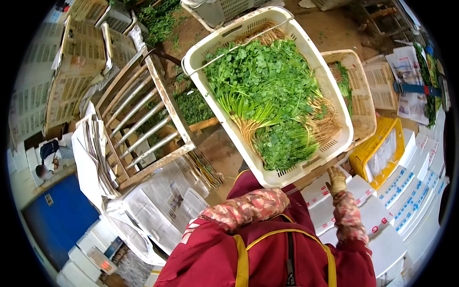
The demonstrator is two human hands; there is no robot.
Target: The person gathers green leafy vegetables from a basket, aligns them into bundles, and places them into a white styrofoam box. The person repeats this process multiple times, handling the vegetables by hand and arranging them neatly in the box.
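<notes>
A large white plastic basket (315, 154) tilts in front of me, its near corner at my legs. Bunches of coriander (261, 75) fill it, leafy tops toward the middle and pale roots (324, 118) along the sides. A wire handle (247, 43) crosses its far end. My right hand (336, 180), in a tan glove, is just off the basket's near right corner, fingers apart, over white foam boxes (362, 190). My left forearm, in a camouflage-patterned sleeve (247, 208), reaches to the basket's near edge; the left hand itself is hidden.
On the left stands a slatted frame with metal bars (143, 118), beside stacked newspapers (95, 154). A second basket (362, 97) with greens and a yellow crate (398, 143) are at right. Pale crates (77, 71) line the far left. A person (50, 161) is visible there.
</notes>
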